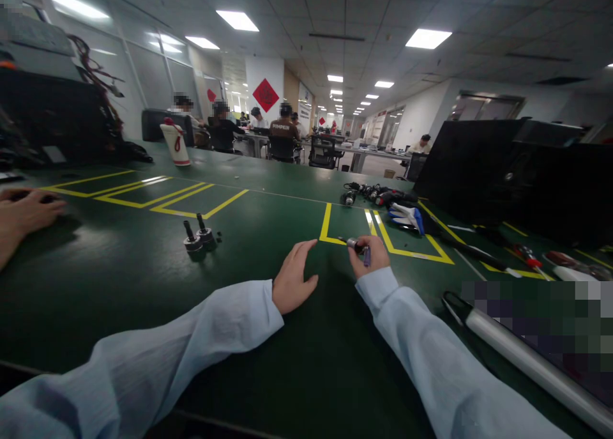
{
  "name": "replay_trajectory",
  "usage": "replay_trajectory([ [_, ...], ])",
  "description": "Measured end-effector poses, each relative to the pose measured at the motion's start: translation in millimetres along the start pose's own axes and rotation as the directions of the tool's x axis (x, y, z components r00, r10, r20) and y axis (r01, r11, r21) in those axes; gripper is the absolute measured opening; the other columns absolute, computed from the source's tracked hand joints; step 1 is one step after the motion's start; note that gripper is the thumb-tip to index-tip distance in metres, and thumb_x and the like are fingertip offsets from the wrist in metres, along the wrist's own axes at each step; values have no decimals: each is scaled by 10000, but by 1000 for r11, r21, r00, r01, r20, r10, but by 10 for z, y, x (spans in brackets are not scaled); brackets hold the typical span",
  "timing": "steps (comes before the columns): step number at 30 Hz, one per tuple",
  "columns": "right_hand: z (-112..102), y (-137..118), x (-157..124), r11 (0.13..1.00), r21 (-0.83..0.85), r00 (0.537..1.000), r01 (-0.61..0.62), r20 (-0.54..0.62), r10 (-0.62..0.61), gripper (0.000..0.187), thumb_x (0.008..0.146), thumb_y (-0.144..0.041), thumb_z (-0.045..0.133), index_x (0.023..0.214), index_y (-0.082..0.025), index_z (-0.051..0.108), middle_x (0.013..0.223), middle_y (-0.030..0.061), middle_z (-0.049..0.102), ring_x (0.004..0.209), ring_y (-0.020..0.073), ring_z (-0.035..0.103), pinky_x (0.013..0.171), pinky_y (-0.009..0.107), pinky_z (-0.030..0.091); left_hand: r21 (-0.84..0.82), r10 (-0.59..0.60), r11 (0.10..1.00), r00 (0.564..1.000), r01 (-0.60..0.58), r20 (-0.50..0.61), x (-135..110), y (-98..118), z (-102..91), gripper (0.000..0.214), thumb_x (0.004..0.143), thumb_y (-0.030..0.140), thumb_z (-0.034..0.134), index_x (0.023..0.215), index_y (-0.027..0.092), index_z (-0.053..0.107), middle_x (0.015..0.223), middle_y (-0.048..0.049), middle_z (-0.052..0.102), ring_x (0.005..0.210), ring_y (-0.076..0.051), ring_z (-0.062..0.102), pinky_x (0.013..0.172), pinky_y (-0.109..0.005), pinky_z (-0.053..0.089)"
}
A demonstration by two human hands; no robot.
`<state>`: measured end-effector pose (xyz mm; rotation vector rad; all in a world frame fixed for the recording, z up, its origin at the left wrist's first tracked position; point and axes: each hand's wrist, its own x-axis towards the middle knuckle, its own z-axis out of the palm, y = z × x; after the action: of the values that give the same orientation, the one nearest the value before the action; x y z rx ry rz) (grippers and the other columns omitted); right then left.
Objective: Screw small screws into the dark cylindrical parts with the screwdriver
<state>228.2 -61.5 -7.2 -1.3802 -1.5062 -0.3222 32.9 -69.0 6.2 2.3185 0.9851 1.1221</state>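
My right hand [373,255] is closed around a small silver cylindrical part [353,243], whose thin dark end points left. A purplish piece [367,256] shows at the fingers; I cannot tell if it belongs to that part. Facing it from the left, my left hand [294,279] is empty, its fingers stretched out and thumb apart. Further left, two round metal parts with upright black shafts, one nearer [192,241] and one behind [204,233], stand side by side on the green table [249,254]. Small black bits [219,237] lie beside them.
Another person's hand [29,212] rests at the left edge. Yellow tape outlines [421,255] mark the table. At right are cables and tools [378,194], a blue-and-white glove [407,218], a screwdriver [529,258] and a silver tube [531,362]. A white cup [176,144] stands behind.
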Motion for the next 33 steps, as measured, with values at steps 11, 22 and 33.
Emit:
replay_trajectory([
  [11,169,785,435,903,-322,949,-283,40,311,125,622,-150,550,693,-189,456,819,81,502,858,238,505,790,349,390,22,32,999,989,-36,147,-34,-7,-5,551,679,91,536,1197,212,391,1204,-79,434,1117,-238,434,967,-430,363],
  [22,290,817,441,788,-477,862,-390,112,494,183,613,-167,634,764,-157,531,892,82,524,835,196,552,754,286,405,60,40,997,972,-55,230,-35,47,-34,499,686,90,519,1163,197,418,1182,-75,444,1098,-211,449,968,-386,368],
  [33,-251,1142,481,723,-549,800,-420,152,580,298,834,-288,490,1095,-144,493,1090,76,532,920,186,550,764,386,470,79,38,995,973,-58,227,-56,-4,-18,479,686,101,541,1142,211,441,1160,-61,461,1063,-212,470,940,-398,392],
])
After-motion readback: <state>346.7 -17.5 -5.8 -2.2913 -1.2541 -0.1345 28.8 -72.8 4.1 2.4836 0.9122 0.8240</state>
